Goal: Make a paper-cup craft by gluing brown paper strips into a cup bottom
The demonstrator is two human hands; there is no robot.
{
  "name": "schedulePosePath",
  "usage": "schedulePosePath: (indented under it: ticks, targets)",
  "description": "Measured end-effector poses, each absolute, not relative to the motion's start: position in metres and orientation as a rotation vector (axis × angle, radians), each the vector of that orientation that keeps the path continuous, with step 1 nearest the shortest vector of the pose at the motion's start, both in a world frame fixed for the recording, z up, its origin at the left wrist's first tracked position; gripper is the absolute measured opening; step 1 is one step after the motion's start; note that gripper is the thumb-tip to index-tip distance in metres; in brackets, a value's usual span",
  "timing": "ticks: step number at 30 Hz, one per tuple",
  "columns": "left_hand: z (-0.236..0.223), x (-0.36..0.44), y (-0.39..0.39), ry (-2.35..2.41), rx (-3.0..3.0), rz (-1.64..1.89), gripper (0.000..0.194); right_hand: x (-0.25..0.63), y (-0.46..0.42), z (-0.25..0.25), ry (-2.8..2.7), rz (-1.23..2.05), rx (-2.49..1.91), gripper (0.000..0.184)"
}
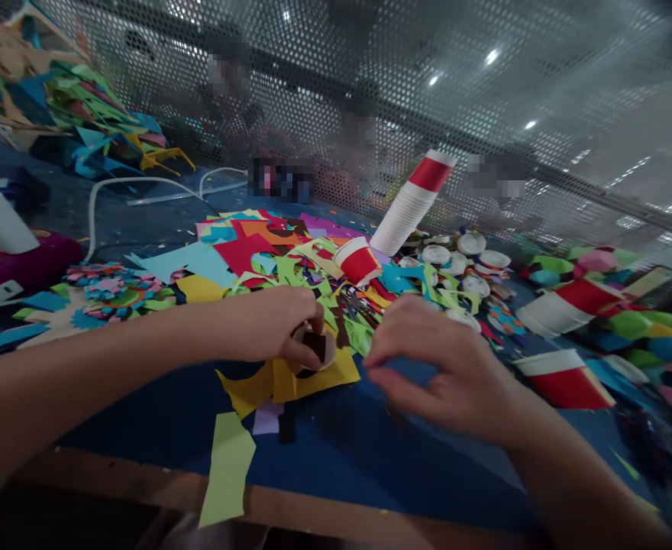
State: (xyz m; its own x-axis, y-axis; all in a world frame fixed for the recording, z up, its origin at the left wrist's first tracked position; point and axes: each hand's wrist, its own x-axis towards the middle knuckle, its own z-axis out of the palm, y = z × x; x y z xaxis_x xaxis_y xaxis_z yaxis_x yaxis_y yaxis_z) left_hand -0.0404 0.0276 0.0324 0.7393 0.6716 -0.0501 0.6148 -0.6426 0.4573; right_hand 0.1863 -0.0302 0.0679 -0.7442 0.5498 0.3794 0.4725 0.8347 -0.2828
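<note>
One pale green paper strip (227, 466) is draped over the surface's (370, 458) near edge, beyond which a dark piece (314, 343) is pinched by the left hand (282, 325) at a pale cup's (331, 352) mouth — the right hand (442, 363) is half-curled, any grip impossible to tell — while scraps (247, 254) are heaped and stacked cups (408, 206) tilted toward the far edge.

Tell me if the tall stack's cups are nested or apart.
Nested: close white rings run up the stack, under one red cup.

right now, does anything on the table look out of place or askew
The pale green paper lies across the table's brown front edge, apart from the heaped scraps, where it might slip off. The tall cup stack slants, though camera tilt may explain that.
</note>
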Motion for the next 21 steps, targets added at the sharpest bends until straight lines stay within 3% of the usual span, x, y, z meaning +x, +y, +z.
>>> schedulePosePath:
  ticks: [3,8,21]
  targets:
    - [0.03,-0.038,0.027,1.007,2.503,0.178,0.032,0.182,-0.049,0.063,-2.774,0.515,-1.008,0.01]
    - [0.035,-0.033,0.025,1.128,2.485,0.211,0.036,0.172,-0.06,0.039,-2.656,0.684,-1.371,0.014]
    - [0.046,-0.033,0.038,1.007,2.389,0.389,0.011,0.169,-0.062,0.046,-2.561,0.824,-1.272,0.012]
